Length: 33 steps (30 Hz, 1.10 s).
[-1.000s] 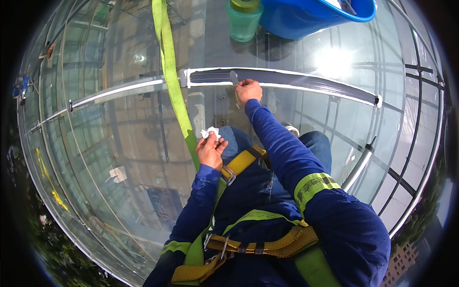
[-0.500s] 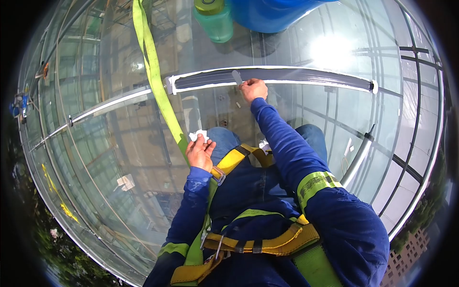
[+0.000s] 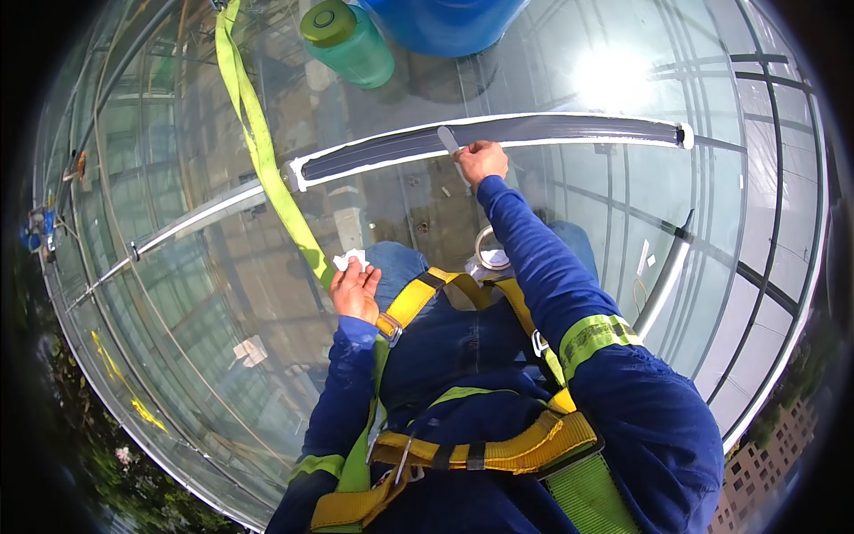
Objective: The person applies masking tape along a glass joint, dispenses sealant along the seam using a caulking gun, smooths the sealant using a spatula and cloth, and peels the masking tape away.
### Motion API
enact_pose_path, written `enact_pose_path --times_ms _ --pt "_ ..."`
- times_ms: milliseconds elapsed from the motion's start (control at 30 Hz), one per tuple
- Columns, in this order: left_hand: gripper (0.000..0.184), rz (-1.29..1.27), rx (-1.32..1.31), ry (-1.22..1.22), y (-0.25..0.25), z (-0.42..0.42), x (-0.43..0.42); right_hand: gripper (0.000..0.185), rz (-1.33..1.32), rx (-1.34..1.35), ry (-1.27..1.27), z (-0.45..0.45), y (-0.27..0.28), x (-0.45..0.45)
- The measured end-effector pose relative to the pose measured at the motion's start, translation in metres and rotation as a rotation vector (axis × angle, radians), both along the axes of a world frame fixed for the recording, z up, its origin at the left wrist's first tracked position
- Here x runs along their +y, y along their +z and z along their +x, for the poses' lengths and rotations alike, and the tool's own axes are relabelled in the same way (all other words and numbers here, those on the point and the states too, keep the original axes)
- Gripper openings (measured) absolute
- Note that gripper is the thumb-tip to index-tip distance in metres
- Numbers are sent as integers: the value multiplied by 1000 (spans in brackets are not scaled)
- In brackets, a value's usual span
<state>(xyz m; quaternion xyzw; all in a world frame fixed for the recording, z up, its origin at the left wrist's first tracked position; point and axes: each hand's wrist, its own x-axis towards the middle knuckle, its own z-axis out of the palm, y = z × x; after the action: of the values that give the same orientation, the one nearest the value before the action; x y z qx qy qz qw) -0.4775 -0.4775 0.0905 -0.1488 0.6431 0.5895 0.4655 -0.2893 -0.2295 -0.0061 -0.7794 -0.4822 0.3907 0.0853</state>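
The person's right hand [image 3: 483, 160] is closed around a flat grey tool [image 3: 447, 140], whose rounded end lies over the dark strip [image 3: 578, 130]; whether it touches the strip cannot be told. The dark strip, edged in white on its 2 long sides, runs crosswise over the glass roof [image 3: 645, 182], its white-capped end toward the roof's right edge and the other toward the left edge. The left hand [image 3: 356, 294] is partly curled, palm up, with a crumpled white wad [image 3: 350, 259] held at the fingertips, well apart from the strip.

A yellow-green strap [image 3: 258, 133] passes just beside the dark strip's left end and near the white wad. Beyond the strip stand a green bottle [image 3: 365, 58] with an olive lid [image 3: 327, 22] and, just beside it, a blue tub [image 3: 449, 22] only partly in view. A silver tube [image 3: 665, 276] lies slanted toward the roof's right edge, its dark nozzle pointing away from the person. By the right forearm, 1 white roll [image 3: 492, 259] shows between the knees, partly hidden by the sleeve [image 3: 543, 249].
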Motion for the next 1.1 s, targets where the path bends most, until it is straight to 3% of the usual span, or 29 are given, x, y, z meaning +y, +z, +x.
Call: enact_pose_path --times_ms 1100 --pt "9 -100 116 -62 0 24 31 27 6 -25 -94 178 14 73"
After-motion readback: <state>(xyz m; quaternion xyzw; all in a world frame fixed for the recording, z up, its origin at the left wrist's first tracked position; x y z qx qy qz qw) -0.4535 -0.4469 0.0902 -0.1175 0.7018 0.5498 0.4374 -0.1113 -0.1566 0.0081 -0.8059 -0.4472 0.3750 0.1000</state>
